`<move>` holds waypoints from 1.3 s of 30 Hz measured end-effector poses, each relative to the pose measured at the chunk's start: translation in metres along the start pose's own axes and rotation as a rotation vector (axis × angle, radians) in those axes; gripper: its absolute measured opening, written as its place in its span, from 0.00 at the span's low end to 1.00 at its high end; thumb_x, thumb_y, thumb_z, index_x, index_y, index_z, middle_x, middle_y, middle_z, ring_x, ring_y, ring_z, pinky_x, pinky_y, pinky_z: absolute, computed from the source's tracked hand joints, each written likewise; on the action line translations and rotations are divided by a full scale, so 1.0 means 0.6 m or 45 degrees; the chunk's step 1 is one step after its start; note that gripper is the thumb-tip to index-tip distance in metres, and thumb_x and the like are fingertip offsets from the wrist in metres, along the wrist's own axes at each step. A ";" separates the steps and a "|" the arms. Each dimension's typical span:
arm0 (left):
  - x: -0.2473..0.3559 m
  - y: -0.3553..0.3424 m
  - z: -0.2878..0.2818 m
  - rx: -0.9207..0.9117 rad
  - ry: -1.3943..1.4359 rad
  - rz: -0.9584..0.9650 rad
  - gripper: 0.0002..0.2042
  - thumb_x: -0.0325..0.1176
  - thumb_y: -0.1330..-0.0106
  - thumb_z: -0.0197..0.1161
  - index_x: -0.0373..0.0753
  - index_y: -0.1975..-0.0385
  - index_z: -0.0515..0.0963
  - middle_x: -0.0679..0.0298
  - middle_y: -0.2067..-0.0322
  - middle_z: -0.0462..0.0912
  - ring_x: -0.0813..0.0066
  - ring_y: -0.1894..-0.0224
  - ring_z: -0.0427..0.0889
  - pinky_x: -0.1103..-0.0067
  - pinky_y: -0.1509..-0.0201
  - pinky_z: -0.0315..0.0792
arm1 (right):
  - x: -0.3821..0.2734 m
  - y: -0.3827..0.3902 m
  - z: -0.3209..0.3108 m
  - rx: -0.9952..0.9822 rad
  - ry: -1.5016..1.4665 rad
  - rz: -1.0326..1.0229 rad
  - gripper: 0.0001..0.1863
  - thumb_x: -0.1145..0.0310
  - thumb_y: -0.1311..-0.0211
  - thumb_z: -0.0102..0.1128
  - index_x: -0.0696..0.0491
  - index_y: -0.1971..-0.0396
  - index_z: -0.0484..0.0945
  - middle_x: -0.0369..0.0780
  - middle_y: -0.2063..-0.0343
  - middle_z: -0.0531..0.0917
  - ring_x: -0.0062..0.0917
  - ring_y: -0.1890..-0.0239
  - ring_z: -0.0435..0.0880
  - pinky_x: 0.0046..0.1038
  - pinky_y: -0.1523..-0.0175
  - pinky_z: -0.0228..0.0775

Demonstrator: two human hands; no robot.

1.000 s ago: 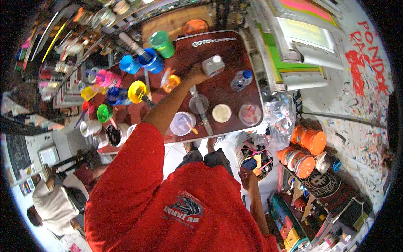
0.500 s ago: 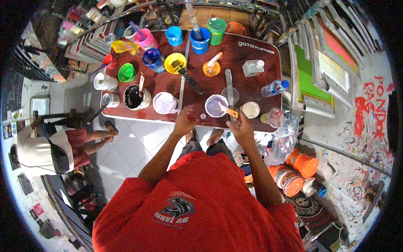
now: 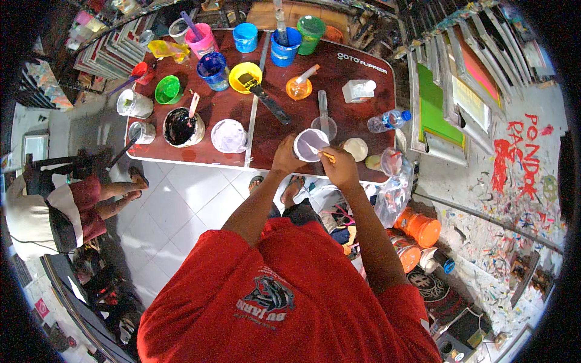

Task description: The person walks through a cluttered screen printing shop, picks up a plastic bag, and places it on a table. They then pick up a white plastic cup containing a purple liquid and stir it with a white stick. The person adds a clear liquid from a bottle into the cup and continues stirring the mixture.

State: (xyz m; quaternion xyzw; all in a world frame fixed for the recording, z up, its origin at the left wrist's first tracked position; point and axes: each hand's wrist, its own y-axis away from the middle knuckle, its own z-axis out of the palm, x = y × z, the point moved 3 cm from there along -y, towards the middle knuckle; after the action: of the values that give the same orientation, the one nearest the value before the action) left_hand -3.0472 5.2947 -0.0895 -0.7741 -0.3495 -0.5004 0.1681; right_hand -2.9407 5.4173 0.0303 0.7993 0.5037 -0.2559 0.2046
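My left hand (image 3: 287, 157) is wrapped round the side of a white tub (image 3: 299, 145) of pale lilac paint at the table's near edge. In my right hand (image 3: 342, 169) I grip the orange handle of a small spatula (image 3: 327, 156), its pale end dipping inside the tub. Just beyond the tub lies a clear scoop-like tool (image 3: 323, 106) with a round end. To the right of it stands a round pot (image 3: 354, 149) with a cream top. A larger white tub (image 3: 229, 136) of whitish paint is to my left, next to a black-paint bucket (image 3: 179, 134).
Several coloured paint pots cover the far side of the dark red table (image 3: 200, 156). A black-handled tool (image 3: 271, 106) leans out of the yellow pot (image 3: 245, 77). A water bottle (image 3: 389, 121) and white container (image 3: 359, 91) are at right. Another person (image 3: 54, 212) is at far left.
My left hand has moved right and taken hold of the lilac-paint tub, which now tilts. My right hand has brought the spatula lower in the tub. The whole view has shifted slightly.
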 end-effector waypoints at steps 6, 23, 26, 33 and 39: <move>0.108 0.023 -0.050 0.097 0.103 0.489 0.33 0.33 0.58 0.72 0.37 0.47 0.68 0.52 0.49 0.73 0.51 0.45 0.71 0.65 0.39 0.64 | -0.077 0.030 -0.119 0.065 0.103 -0.258 0.09 0.67 0.44 0.58 0.55 0.67 0.78 0.46 0.71 0.81 0.41 0.69 0.80 0.37 0.64 0.72; 0.248 0.052 -0.254 0.244 0.077 0.656 0.36 0.35 0.54 0.73 0.34 0.43 0.65 0.47 0.45 0.71 0.52 0.41 0.70 0.67 0.37 0.64 | -0.324 0.065 -0.264 0.408 -0.249 -0.409 0.10 0.65 0.42 0.54 0.56 0.70 0.79 0.47 0.75 0.82 0.42 0.72 0.82 0.40 0.63 0.73; 0.251 0.066 -0.289 0.279 0.041 0.678 0.38 0.36 0.55 0.74 0.33 0.43 0.64 0.47 0.45 0.71 0.53 0.42 0.71 0.67 0.38 0.65 | -0.375 0.097 -0.273 0.438 0.046 -0.630 0.08 0.65 0.42 0.54 0.54 0.69 0.78 0.45 0.73 0.81 0.39 0.70 0.82 0.39 0.64 0.73; 0.283 0.110 -0.349 0.272 -0.084 0.743 0.38 0.36 0.56 0.74 0.35 0.43 0.64 0.48 0.47 0.73 0.56 0.44 0.74 0.69 0.40 0.67 | -0.421 0.098 -0.218 0.370 0.391 -0.774 0.07 0.66 0.45 0.55 0.53 0.71 0.77 0.41 0.74 0.80 0.36 0.72 0.83 0.35 0.64 0.76; 0.292 0.117 -0.381 0.299 0.046 0.863 0.36 0.33 0.57 0.74 0.35 0.45 0.67 0.49 0.48 0.74 0.54 0.45 0.74 0.67 0.40 0.68 | -0.475 0.116 -0.237 0.398 0.520 -0.779 0.06 0.68 0.46 0.54 0.54 0.73 0.76 0.41 0.74 0.80 0.36 0.72 0.83 0.38 0.65 0.76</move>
State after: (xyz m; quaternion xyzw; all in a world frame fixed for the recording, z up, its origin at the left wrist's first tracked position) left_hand -3.1031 5.1713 0.1745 -0.8125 -0.1250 -0.3861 0.4186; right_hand -2.9515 5.2726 0.3224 0.6685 0.7037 -0.2142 -0.1095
